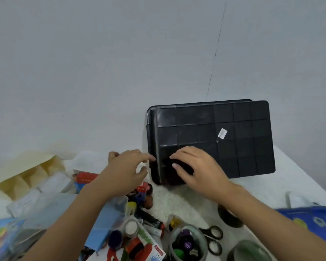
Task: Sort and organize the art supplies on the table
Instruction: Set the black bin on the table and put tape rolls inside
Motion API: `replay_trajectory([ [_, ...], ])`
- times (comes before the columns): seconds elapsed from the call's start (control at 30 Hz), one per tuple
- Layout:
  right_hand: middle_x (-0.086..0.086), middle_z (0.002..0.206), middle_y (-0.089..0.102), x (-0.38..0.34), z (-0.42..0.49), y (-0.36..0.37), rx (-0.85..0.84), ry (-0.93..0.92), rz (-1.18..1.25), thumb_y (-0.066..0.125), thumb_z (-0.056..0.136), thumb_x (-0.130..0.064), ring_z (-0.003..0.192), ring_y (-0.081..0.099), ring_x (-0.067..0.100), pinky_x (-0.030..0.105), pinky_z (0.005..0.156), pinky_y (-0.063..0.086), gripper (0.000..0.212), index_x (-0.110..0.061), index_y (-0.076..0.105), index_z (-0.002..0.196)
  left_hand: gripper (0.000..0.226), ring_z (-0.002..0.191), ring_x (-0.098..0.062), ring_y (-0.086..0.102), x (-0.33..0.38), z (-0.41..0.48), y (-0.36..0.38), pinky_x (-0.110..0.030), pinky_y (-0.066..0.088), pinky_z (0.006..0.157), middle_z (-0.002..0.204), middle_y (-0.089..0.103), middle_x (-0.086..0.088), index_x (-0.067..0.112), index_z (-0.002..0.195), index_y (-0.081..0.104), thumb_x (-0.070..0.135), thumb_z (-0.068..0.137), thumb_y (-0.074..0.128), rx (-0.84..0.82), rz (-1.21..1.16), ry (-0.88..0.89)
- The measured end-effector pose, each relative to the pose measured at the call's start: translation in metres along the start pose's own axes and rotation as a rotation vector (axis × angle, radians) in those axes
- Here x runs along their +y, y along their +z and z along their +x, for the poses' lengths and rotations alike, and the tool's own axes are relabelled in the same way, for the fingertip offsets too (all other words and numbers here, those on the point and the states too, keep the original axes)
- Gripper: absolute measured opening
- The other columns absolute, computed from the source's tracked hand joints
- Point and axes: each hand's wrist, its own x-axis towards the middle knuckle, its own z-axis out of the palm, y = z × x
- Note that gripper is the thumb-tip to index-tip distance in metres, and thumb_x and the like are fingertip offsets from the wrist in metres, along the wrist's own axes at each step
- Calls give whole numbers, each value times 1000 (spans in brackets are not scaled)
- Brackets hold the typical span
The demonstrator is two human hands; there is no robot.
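A black plastic organizer box [233,147] with a gridded surface stands tilted on its edge on the white table [186,202], leaning toward the wall. My right hand [196,170] rests flat on its lower left part, fingers spread. My left hand [126,168] reaches to the box's left rim, fingertips touching the edge with fingers loosely bent. A jumble of art supplies lies below my arms: small paint pots [131,227], black scissors [213,238], a red and black marker [152,222] and a clear round tub [188,243] of small items.
A cream divided cardboard tray [26,174] sits at the left beside clear plastic boxes [51,185]. A light blue box [105,228] lies under my left forearm. A blue bag [312,221] is at the right edge. A grey wall stands close behind.
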Motion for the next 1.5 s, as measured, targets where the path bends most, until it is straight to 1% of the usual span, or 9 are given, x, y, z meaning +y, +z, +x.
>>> replay_trajectory([
  [0.23,5,132,56,112,12,-90,182,93,-366,63,94,-33,126,49,26,48,98,47,43,-13,59,132,51,137,-18,32,101,93,8,-46,29,107,144,43,3,28,143,45,39,94,46,541,-57,184],
  [0.4,4,166,16,157,23,-102,-152,239,-439,37,99,-62,154,8,22,50,124,14,74,-20,23,158,65,153,-24,3,126,148,42,-52,6,120,165,15,0,24,158,15,56,103,25,364,117,-19],
  [0.57,6,138,51,158,0,-89,32,102,-485,40,101,-53,132,45,27,59,119,21,56,-17,45,142,64,147,-24,23,131,135,54,-53,9,121,155,36,-1,23,154,30,57,100,26,517,163,-55],
  [0.8,8,150,43,166,15,-109,-21,39,-503,45,92,-65,145,32,28,58,121,17,77,-18,36,152,42,101,-25,47,143,117,25,-45,44,92,112,57,1,20,123,58,47,91,62,633,147,50],
  [0.93,3,132,50,159,21,-132,-89,-6,-551,50,80,-79,122,46,25,50,102,38,82,-24,43,140,36,95,-18,44,147,108,15,-39,41,83,99,46,10,28,112,58,52,87,64,631,129,70],
  [1.07,0,118,46,153,25,-147,-152,-94,-585,53,70,-85,109,43,21,42,89,38,86,-24,46,131,49,92,-13,44,149,106,-7,-33,42,80,97,46,12,34,111,57,74,87,46,486,159,88],
  [1.17,-2,117,44,152,34,-153,-230,-108,-506,46,69,-93,113,38,19,42,96,38,85,-28,44,124,64,108,-16,44,151,107,-8,-38,39,94,116,49,9,39,123,47,85,86,22,353,285,48],
  [1.33,0,146,37,164,57,-160,-438,89,-183,46,64,-97,149,14,23,52,118,24,71,-42,42,107,58,125,-19,41,156,122,-22,-50,29,104,124,48,5,44,111,43,85,83,12,144,69,-119],
  [1.5,5,130,48,164,58,-159,-467,145,-324,27,63,-103,125,43,28,46,111,30,88,-52,29,135,71,128,-20,36,145,131,-32,-48,22,105,129,39,4,49,126,42,93,72,28,115,101,-132],
])
